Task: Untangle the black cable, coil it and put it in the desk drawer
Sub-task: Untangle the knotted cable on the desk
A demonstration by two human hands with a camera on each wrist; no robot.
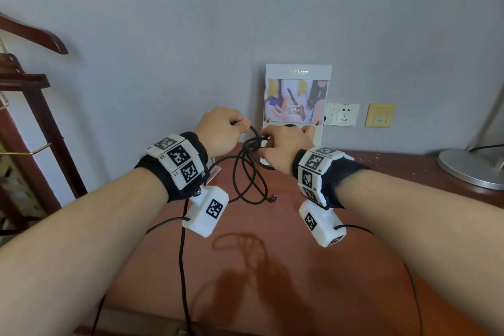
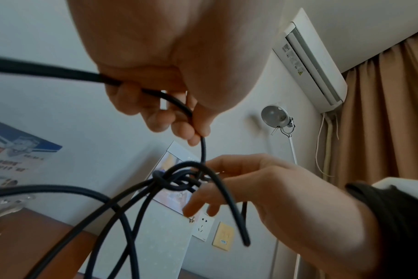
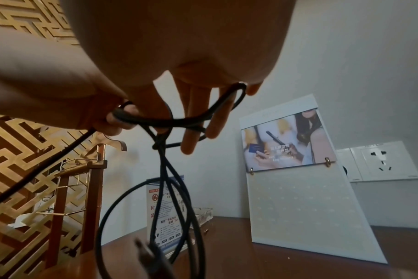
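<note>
While the black cable (image 1: 246,169) is held up over the reddish wooden desk (image 1: 272,254), it's still pretty knotted: a tangle is bunched right between the two hands, and several loops are left hanging down toward the desktop, with a metal plug end (image 1: 273,196) dangling near the bottom of them. One strand is pinched in the left hand (image 1: 221,132), fingers curled round it, and from there the cable is led straight down into the knot (image 2: 177,179). The knot itself is worked by the right hand (image 1: 286,145); a loop is hooked over its fingers (image 3: 196,120) and another bit is clamped between thumb and fingertip, so both hands are closed on cable. Behind the hands, a white display stand (image 1: 297,95) with a photo card is leaned at the wall, beside a wall socket (image 1: 345,115). A silver lamp base (image 1: 471,169) is parked at the right edge, a wooden rack (image 1: 32,106) on the left.
</note>
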